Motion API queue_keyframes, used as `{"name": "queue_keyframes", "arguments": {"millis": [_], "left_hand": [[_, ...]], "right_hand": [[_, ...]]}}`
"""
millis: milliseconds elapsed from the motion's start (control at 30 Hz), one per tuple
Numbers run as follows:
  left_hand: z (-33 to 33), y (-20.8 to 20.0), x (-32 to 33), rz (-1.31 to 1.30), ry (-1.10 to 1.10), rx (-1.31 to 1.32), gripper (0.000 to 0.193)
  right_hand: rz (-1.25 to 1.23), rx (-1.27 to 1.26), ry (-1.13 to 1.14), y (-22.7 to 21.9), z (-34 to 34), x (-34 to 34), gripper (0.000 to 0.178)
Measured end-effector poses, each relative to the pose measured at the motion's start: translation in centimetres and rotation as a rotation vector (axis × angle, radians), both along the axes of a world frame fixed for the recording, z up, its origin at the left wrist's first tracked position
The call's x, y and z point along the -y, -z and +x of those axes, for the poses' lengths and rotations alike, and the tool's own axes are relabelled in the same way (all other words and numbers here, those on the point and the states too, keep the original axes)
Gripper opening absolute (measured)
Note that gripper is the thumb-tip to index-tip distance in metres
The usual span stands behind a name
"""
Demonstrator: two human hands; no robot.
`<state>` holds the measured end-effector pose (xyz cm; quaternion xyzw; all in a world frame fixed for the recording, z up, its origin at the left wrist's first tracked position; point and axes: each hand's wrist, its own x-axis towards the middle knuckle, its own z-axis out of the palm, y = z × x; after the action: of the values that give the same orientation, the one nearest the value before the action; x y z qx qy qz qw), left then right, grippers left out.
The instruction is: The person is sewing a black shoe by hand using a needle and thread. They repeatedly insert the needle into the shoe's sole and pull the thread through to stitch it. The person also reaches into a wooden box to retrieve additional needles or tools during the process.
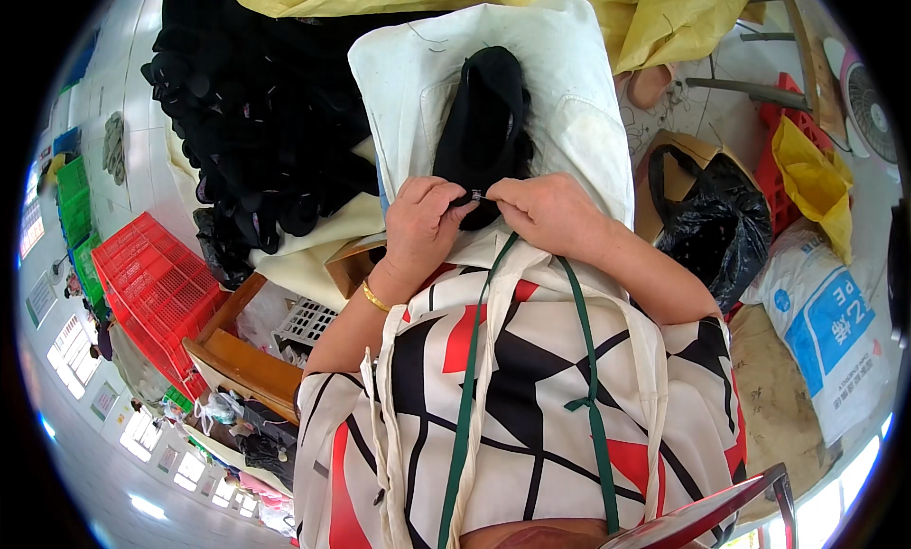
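A black slip-on shoe (481, 122) lies on a white cloth-covered pad (588, 84), its toe towards me and its opening farther off. My left hand (418, 228) is closed at the left side of the toe, thumb and fingers pinching its edge. On the toe's right side my right hand (548, 212) is closed in a pinch, its fingertips almost meeting the left ones. Between the fingertips a small shiny light piece (476, 197) shows against the black; its exact kind is too small to tell.
A big heap of black shoes (266, 103) lies at the left, beside red plastic crates (152, 302) and a wooden drawer (247, 369). To the right are a black plastic bag (712, 226), a white-and-blue sack (826, 331) and a fan (868, 112). Yellow sheeting (674, 22) hangs beyond the pad.
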<state>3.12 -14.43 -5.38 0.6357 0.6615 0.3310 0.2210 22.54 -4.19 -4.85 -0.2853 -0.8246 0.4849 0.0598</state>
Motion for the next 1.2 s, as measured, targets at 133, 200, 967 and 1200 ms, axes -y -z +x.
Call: {"name": "queue_keyframes", "arguments": {"millis": [133, 200, 967, 1200], "left_hand": [[0.1, 0.0, 0.1, 0.025, -0.015, -0.007, 0.024], [0.3, -0.1, 0.1, 0.043, -0.024, -0.004, 0.024], [0.5, 0.7, 1.6, 0.019, -0.041, 0.142, 0.027], [-0.1, 1.0, 1.6, 0.065, 0.039, 0.043, 0.040]], "right_hand": [[0.040, -0.002, -0.015, -0.5, -0.5, -0.1, 0.008], [0.051, 0.023, -0.031, -0.7, -0.7, 0.0, 0.007], [-0.356, -0.034, 0.174, 0.5, -2.7, 1.0, 0.022], [-0.375, 0.010, 0.110, -0.4, -3.3, -1.3, 0.016]]}}
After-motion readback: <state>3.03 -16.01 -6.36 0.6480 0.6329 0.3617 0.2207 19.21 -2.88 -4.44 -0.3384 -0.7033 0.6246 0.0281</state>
